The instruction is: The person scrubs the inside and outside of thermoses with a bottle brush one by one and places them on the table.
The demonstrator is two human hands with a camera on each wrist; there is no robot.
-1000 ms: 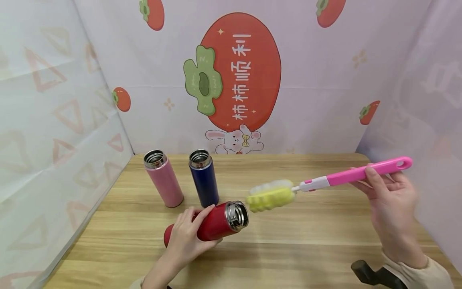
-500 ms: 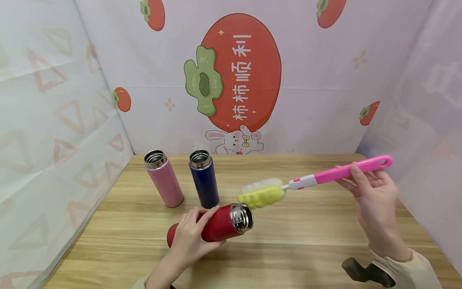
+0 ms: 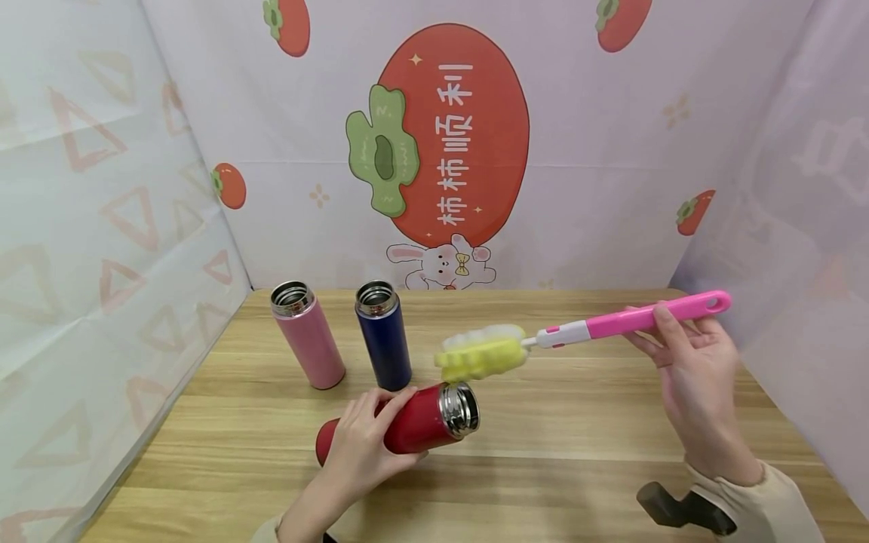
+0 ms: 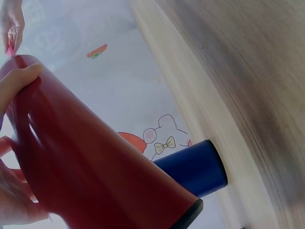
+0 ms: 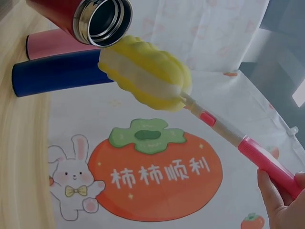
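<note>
My left hand grips a red thermos bottle around its body. The bottle is tilted, its bare steel mouth facing right and a little up. In my right hand is a bottle brush with a pink handle, pinched between thumb and fingers. Its yellow and white sponge head is above the bottle's mouth, outside the opening. From the right wrist, the sponge head overlaps the edge of the steel rim. The left wrist view shows the red bottle's dark base.
A pink bottle and a blue bottle stand upright without lids behind the left hand, on the wooden table. A printed cloth backdrop closes off the back, and cloth walls rise at both sides.
The brush and my right hand have moved left, bringing the sponge head over the red bottle's mouth. My left hand has shifted the red bottle slightly to the right.
</note>
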